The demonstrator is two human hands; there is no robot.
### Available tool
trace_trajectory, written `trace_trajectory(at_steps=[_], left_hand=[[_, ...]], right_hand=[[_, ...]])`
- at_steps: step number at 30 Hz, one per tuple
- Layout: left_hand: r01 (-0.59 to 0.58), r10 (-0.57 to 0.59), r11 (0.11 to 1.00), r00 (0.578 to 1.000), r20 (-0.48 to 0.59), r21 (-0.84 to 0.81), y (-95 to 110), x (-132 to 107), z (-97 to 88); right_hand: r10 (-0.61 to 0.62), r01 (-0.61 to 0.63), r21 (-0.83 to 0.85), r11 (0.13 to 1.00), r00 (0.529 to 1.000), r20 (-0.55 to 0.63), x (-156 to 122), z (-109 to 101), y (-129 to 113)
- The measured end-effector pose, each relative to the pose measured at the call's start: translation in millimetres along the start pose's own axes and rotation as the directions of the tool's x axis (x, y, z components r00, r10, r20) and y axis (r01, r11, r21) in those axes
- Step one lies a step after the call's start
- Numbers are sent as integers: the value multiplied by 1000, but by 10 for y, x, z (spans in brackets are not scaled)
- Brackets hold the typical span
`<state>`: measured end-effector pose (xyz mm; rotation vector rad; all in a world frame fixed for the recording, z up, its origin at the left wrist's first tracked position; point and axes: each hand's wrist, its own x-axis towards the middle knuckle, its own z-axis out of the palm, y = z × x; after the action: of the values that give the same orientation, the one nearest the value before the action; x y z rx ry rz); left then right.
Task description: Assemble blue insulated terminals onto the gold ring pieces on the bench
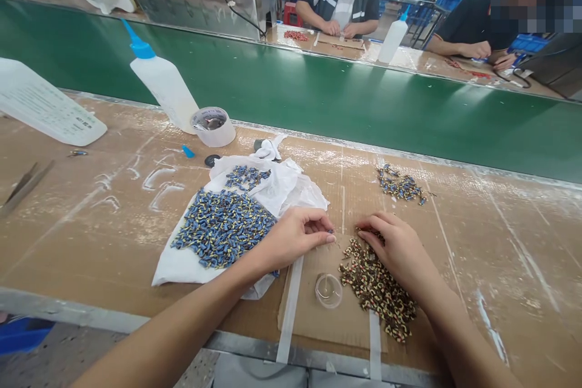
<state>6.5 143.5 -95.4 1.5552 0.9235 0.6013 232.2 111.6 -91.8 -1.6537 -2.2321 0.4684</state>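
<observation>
- Bare left forearm (200, 315) extended forward, angled rightward
- Bare left-hand grip (300, 233): thumb and forefinger tips pinched close
- Bare right forearm (450, 309) angled forward, leftward
- Bare right-hand grip (393, 242): fingers bent, knuckles upward

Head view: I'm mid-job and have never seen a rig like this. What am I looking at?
There is no machine: one camera, worn on a person's head, looks forward and down at their two bare hands. The left hand pinches what looks like a tiny blue piece. The right hand is at the far edge of the brown pile; whether it holds anything is too small to tell. On the table, a blue pile lies on a white cloth, and a clear cup stands beside the brown pile. Farther left are a bottle with a blue tip and a tape roll. Beyond the green strip, two other people have their own hands at a bench.
</observation>
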Motion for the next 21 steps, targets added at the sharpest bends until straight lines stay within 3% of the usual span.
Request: trace_trajectory(at_steps=[7, 10, 14, 17, 21], left_hand=[[-8, 8, 1000, 1000, -7, -10, 23, -12, -5], [-2, 1, 1000, 1000, -20, -22, 52, -27, -15], [1, -1, 1000, 999, -38, 2, 78, -41, 0], [3, -2, 1000, 999, -42, 27, 80, -42, 30], [-2, 5, 999, 999, -51, 53, 68, -40, 55]], right_hand=[[-14, 15, -174, 985, 1000, 2, 77, 71, -58], [-25, 16, -149, 989, 998, -59, 106, 67, -79], [66, -48, 235, 971, 995, -71, 91, -3, -141], [145, -110, 565, 818, 989, -17, 46, -41, -219], [206, -161, 724, 671, 978, 27, 8, 1, -312]])
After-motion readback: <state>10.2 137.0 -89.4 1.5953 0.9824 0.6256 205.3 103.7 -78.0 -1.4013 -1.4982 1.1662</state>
